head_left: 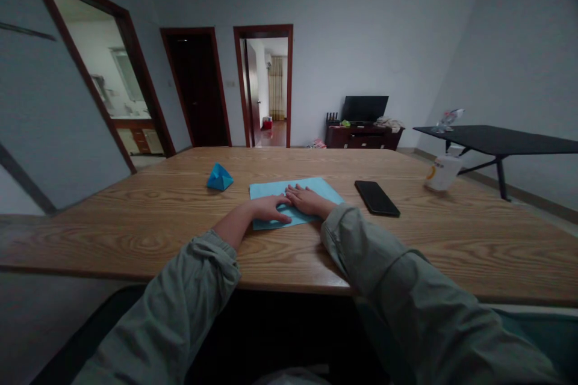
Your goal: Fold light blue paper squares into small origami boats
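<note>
A sheet of light blue paper [316, 185] lies flat on the wooden table in front of me, partly covered by my hands. My left hand [270, 208] rests on its left half, thumb apart from the fingers. On the middle and right of the sheet, my right hand [307, 199] lies flat with fingers stretched out to the left. The fingertips of both hands meet or overlap near the sheet's middle. To the left of the sheet stands a small folded blue paper shape [220, 177], pointed at the top, touched by neither hand.
A black phone [377, 198] lies right of the paper on the wooden table [180, 240]. Farther right stands a white cup [443, 172] with a yellow mark. Beyond are a black table [501, 139] and a dark cabinet with a television [365, 109].
</note>
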A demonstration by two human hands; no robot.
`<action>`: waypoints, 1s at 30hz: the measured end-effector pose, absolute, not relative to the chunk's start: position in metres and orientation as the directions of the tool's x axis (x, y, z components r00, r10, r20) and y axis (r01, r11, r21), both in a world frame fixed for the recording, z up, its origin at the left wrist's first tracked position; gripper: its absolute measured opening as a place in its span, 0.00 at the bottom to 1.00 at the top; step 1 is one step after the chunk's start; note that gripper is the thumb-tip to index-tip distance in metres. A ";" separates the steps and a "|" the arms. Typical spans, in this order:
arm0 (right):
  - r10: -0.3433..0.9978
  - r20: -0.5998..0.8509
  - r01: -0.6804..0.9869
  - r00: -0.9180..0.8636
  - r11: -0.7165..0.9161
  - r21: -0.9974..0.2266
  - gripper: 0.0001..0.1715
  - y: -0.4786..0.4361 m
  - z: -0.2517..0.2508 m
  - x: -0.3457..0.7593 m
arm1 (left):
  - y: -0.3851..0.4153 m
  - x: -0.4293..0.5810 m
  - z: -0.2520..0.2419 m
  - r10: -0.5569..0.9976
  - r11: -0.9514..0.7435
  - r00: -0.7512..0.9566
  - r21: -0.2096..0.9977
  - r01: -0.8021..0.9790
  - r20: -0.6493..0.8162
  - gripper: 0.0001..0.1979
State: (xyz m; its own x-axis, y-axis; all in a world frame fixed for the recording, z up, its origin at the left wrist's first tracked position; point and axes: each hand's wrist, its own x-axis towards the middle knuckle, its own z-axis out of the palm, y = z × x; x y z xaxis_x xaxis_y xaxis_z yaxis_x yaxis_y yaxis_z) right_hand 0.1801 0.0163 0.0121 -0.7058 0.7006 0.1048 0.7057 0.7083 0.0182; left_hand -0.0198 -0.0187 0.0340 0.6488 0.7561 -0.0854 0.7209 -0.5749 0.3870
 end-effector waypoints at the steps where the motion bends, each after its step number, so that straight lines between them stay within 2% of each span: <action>1: 0.701 0.108 0.705 -0.705 0.709 0.005 0.28 0.016 0.012 0.180 | -0.019 -0.020 0.034 0.758 -0.574 0.646 0.386 0.723 -0.083 0.38; 8: 0.705 0.201 0.711 -0.680 0.701 -0.053 0.27 0.014 0.019 0.174 | -0.021 -0.022 0.034 0.754 -0.587 0.655 0.391 0.709 -0.056 0.36; 12: 0.735 0.196 0.718 -0.649 0.677 -0.158 0.27 0.006 0.028 0.175 | -0.020 -0.023 0.032 0.730 -0.621 0.683 0.402 0.673 -0.014 0.33; 16: 0.701 0.171 0.661 -0.692 0.711 -0.239 0.27 -0.011 0.032 0.183 | -0.020 -0.022 0.033 0.747 -0.610 0.665 0.394 0.688 -0.005 0.31; 23: 0.738 0.092 0.684 -0.668 0.658 -0.315 0.45 -0.031 0.035 0.207 | -0.021 -0.023 0.037 0.762 -0.589 0.647 0.408 0.698 -0.007 0.33; 26: 0.742 0.054 0.693 -0.668 0.647 -0.317 0.41 -0.029 0.038 0.212 | -0.022 -0.024 0.038 0.778 -0.586 0.625 0.435 0.684 0.064 0.29; 30: 0.757 0.074 0.700 -0.649 0.633 -0.330 0.35 -0.028 0.041 0.212 | -0.022 -0.025 0.040 0.800 -0.577 0.582 0.459 0.676 0.149 0.24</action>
State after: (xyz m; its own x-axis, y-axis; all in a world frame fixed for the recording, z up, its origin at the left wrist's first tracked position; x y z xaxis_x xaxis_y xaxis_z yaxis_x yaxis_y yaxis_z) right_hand 0.2122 -0.0276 0.0410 -0.6492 0.7570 0.0742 0.7003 0.6329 -0.3303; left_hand -0.0253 -0.0225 0.0401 0.5818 0.7995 0.1493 0.6756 -0.5772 0.4587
